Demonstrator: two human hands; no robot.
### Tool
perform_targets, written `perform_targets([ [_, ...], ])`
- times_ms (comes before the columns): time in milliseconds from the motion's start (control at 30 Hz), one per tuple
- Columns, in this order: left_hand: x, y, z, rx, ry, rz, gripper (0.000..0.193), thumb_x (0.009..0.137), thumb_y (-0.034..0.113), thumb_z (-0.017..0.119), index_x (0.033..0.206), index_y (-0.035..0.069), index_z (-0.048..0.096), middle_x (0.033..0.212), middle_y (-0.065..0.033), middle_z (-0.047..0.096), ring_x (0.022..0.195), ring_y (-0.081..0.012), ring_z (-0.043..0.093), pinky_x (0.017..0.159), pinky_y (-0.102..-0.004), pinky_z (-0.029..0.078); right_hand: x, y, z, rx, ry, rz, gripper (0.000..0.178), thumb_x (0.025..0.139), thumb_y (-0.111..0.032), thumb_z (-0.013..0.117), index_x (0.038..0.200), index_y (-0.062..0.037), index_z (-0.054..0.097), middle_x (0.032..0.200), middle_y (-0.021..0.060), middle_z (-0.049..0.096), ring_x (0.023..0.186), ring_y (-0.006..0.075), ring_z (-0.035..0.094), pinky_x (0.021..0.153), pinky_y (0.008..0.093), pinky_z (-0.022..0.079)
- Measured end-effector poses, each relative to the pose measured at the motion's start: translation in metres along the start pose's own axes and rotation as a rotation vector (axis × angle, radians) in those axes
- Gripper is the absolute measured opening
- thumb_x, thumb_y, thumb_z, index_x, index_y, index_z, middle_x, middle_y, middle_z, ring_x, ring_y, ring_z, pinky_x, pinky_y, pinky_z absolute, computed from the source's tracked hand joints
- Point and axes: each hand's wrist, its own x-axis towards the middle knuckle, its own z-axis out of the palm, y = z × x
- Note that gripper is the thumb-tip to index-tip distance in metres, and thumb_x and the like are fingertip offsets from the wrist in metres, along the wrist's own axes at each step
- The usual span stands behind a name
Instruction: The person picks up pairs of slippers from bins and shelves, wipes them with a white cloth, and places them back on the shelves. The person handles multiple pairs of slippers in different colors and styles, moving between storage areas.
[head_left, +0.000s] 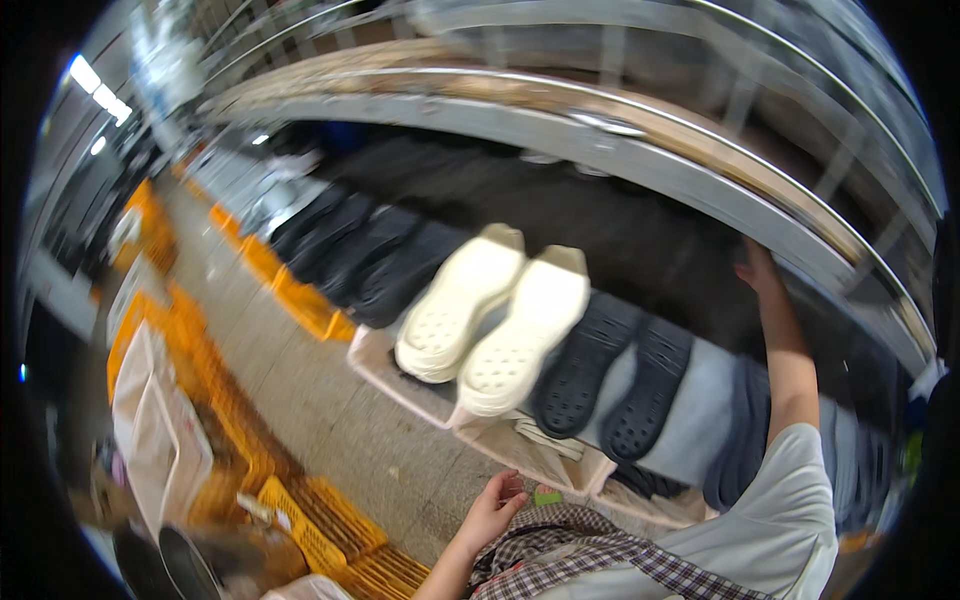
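My left hand (497, 508) hangs low in front of my checked apron, fingers loosely curled and apart, holding nothing. My right arm stretches out to the far right, over the row of footwear. My right hand (757, 267) is beside the dark belt, under the metal beam; its thumb shows, its fingers are mostly hidden. Between my hands lie a pair of cream clogs (500, 310) and a pair of black clogs (610, 375) with holes in their toes. More black shoes (375, 250) stand to the left. Dark navy footwear (738, 430) sits near my right arm.
A metal beam (600, 140) with wire railings runs above the dark belt (650, 240). Pink-lined baskets (520, 455) stand below the shoe ledge. Orange crates (315, 525) line the left side, and a tiled floor (330, 400) runs between.
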Motion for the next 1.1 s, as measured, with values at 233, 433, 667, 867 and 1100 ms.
perform_targets([
  [233, -0.036, -0.022, -0.025, -0.094, 0.291, -0.195, 0.043, 0.091, 0.016, 0.062, 0.128, 0.001, 0.045, 0.113, -0.0136, 0.06, 0.102, -0.0192, 0.059, 0.087, -0.031, 0.048, 0.146, 0.054, 0.039, 0.612, 0.201, 0.084, 0.053, 0.076, -0.043, 0.072, 0.12, -0.0189, 0.054, 0.127, 0.0086, 0.046, 0.111, 0.0308, 0.047, 0.081, 0.0438, 0.049],
  [433, -0.032, -0.034, -0.032, 0.04, 0.204, -0.124, 0.044, 0.089, 0.023, 0.064, 0.124, -0.001, 0.049, 0.112, -0.0145, 0.061, 0.099, -0.0208, 0.061, 0.084, -0.0314, 0.049, 0.139, 0.026, -0.022, 0.756, 0.289, 0.106, 0.035, 0.076, -0.017, 0.067, 0.108, -0.0097, 0.055, 0.109, 0.009, 0.054, 0.092, 0.0258, 0.053, 0.075, 0.0377, 0.052],
  [667, -0.026, -0.017, -0.049, 0.203, -0.005, 0.037, 0.045, 0.089, 0.025, 0.063, 0.123, -0.002, 0.05, 0.11, -0.0151, 0.062, 0.099, -0.0216, 0.062, 0.085, -0.0328, 0.049, -0.068, -0.042, -0.085, 0.784, -0.165, 0.069, 0.02, 0.085, -0.019, 0.06, 0.099, -0.0063, 0.055, 0.105, 0.0106, 0.057, 0.093, 0.026, 0.055, 0.075, 0.0375, 0.052],
  [867, -0.036, 0.021, -0.063, 0.206, -0.089, 0.361, 0.051, 0.09, 0.025, 0.063, 0.131, 0.001, 0.043, 0.127, -0.0154, 0.052, 0.109, -0.022, 0.056, 0.09, -0.0341, 0.046, -0.39, -0.05, -0.039, 0.726, -0.314, 0.127, 0.023, 0.08, -0.007, 0.054, 0.101, 0.0025, 0.051, 0.101, 0.0149, 0.059, 0.083, 0.0286, 0.06, 0.069, 0.0402, 0.057],
  [1100, -0.088, 0.083, -0.064, -0.621, -0.172, 0.561, 0.079, 0.094, 0.02, 0.057, 0.149, 0.01, 0.001, 0.152, -0.0132, 0.018, 0.137, -0.0254, 0.026, 0.107, -0.0379, 0.031, -0.589, 0.016, 0.079, 0.346, -0.608, 0.058, 0.082, 0.061, 0.005, 0.06, 0.138, -0.0055, 0.032, 0.127, 0.0176, 0.047, 0.114, 0.0342, 0.051, 0.092, 0.0513, 0.047],
])
